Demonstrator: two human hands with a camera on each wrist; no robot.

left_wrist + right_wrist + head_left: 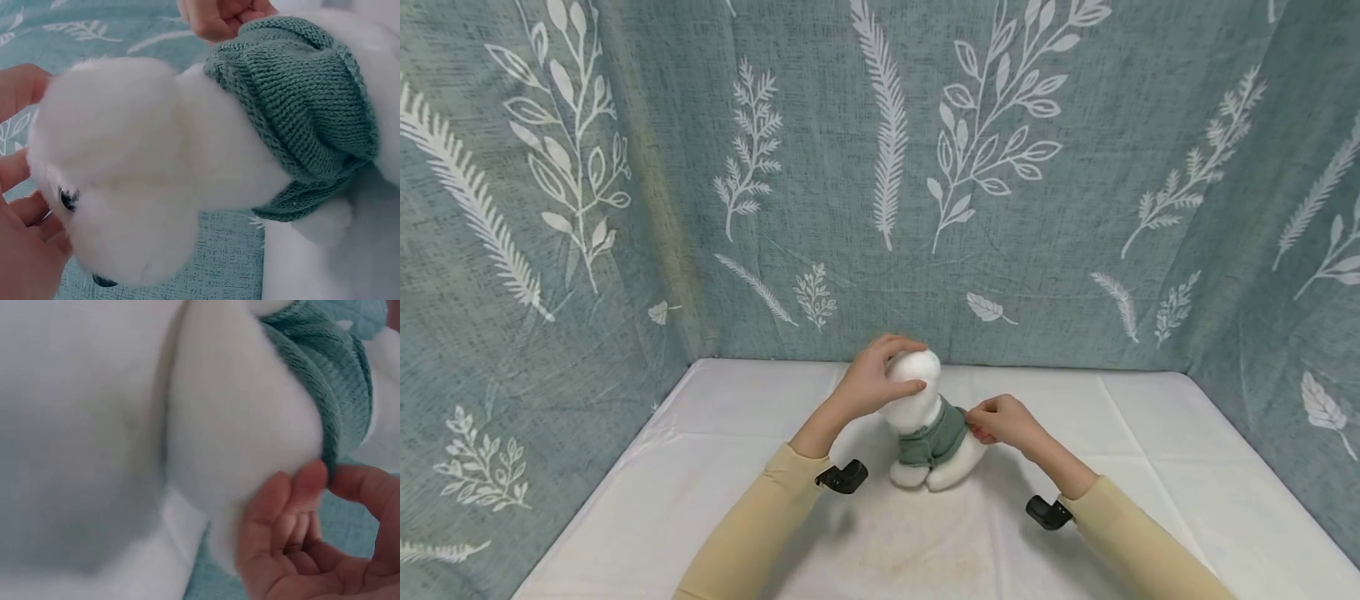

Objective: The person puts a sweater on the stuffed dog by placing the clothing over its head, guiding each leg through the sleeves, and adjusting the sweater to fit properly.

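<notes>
A white plush dog [913, 405] sits upright on the table, wearing a green knitted sweater [942, 438]. My left hand [880, 377] grips its head from the side, thumb and fingers curled round it. In the left wrist view the head [119, 162] shows a dark eye, with the fingers along its far side. At the back of the toy, my right hand [1002, 422] pinches the sweater's hem. The right wrist view shows that hem [331, 444] between the thumb and fingers [309, 481], beside the plush's round white rear [244, 406].
A white cloth covers the table [760, 433], with faint creases and a pale brownish stain near the front. Blue-green curtains [820, 167] with white leaf prints stand behind and on both sides. Each wrist carries a small black camera [842, 477].
</notes>
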